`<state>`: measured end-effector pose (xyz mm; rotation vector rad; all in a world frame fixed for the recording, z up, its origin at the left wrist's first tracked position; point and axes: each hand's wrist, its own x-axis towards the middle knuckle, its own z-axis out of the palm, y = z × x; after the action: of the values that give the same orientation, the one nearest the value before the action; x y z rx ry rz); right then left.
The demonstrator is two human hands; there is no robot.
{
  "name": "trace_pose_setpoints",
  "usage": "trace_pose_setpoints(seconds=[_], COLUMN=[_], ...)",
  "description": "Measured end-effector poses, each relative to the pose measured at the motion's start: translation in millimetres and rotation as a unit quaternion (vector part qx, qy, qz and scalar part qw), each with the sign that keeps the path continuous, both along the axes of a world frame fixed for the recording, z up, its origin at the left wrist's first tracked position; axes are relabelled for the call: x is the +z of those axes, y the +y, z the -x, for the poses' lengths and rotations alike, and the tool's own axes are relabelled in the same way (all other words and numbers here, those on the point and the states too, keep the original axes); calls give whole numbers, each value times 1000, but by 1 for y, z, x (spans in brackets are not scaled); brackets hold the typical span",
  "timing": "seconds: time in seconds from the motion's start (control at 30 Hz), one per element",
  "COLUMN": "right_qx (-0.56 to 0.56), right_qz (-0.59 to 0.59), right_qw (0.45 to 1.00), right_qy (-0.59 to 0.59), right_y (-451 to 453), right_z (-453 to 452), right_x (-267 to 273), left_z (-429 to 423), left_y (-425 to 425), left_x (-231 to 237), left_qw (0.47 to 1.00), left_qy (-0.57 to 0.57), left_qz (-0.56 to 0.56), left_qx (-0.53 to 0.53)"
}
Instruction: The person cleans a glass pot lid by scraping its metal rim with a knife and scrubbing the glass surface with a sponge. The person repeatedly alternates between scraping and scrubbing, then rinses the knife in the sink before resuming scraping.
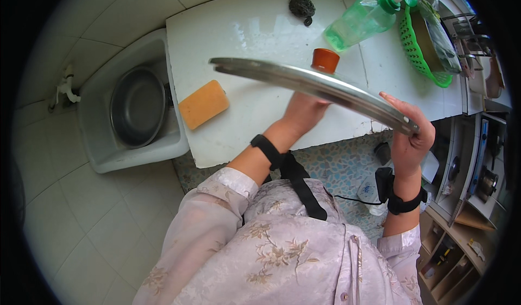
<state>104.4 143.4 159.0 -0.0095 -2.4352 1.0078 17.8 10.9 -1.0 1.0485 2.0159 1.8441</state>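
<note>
A round metal-rimmed pot lid (309, 83) is held tilted above the white countertop, seen nearly edge-on. Its reddish-brown knob (325, 60) points away from me. My right hand (413, 128) grips the lid's right end, thumb and fingers on either side of the rim. Against the near side of the lid is my left hand (305, 112); the lid hides its fingers, so whether they hold anything is not visible. An orange sponge block (204, 104) lies on the counter to the left of that hand.
Left of the countertop (252, 134), a sink (134, 158) holds a dark pan (138, 107), beside a wall tap (67, 87). Toward the back are a scouring pad (301, 6), a green pump bottle (362, 20) lying tilted and a green basket (417, 49). Shelves (452, 260) stand at right.
</note>
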Motion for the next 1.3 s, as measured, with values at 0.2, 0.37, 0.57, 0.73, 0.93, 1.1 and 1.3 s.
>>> trace_pose_setpoints(seconds=[0.2, 0.37, 0.57, 0.73, 0.93, 1.1, 1.3], right_qx=[15, 0, 15, 6, -2, 0, -3], right_qz=[-10, 13, 5, -3, 7, 29, 15], right_qw=[1000, 1000, 1000, 1000, 1000, 1000, 1000], right_qy=[-12, 15, 14, 1, -3, -6, 5], right_y=[3, 1, 0, -1, 1, 0, -1], right_z=[2, 2, 5, 6, 5, 3, 3], right_x=[1, -1, -1, 1, 2, 1, 0], left_z=[2, 10, 6, 9, 5, 8, 15], left_y=[-1, -30, -28, -28, -21, -18, -27], left_x=[-2, -7, -5, -11, -10, 2, 3], left_qw=[998, 991, 989, 992, 993, 996, 994], left_qy=[32, -15, -126, -68, -75, -89, -55], left_qz=[45, 25, 45, 6, 18, -28, 45], left_qx=[21, 128, 66, 108, 92, 12, 88])
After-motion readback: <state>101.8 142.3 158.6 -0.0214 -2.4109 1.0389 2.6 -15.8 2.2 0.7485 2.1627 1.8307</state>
